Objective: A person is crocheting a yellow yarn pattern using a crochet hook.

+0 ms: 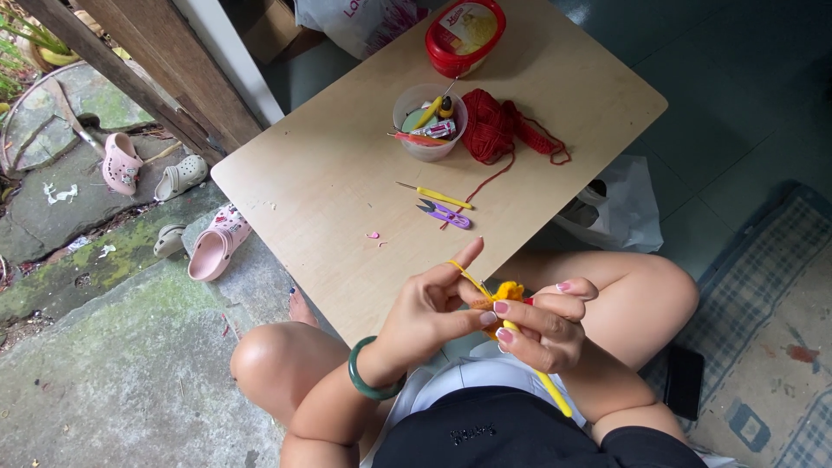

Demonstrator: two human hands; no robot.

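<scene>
- Crochet piece (507, 293), small and yellow-orange, sits pinched between both hands just past the near edge of the wooden table (347, 165), over the person's lap, where the worn camera looks straight down on it.
- Wooden table, the largest thing and the landmark here, is a low, light board set at an angle; everything spare lies on its far half, which leaves the near half bare in front of the hands.
- Red yarn ball (490, 128) rests right of the table's middle, one strand trailing toward the near edge.
- Red-lidded tub (465, 33) stands at the table's far edge.
- Clear cup (429, 121) just left of the red yarn ball holds small tools upright, likely to keep them together.
- Left hand (433, 310), off the near edge, has thumb and middle fingers closed on the piece, index finger raised with yellow yarn (464, 273) looped over it, apparently for tension.
- Right hand (542, 325), beside it, is curled tight around a yellow crochet hook (555, 394), handle pointing at the lap.
- Purple snips (446, 213) and a spare yellow hook (433, 194) lie at the table's middle, loose.
</scene>
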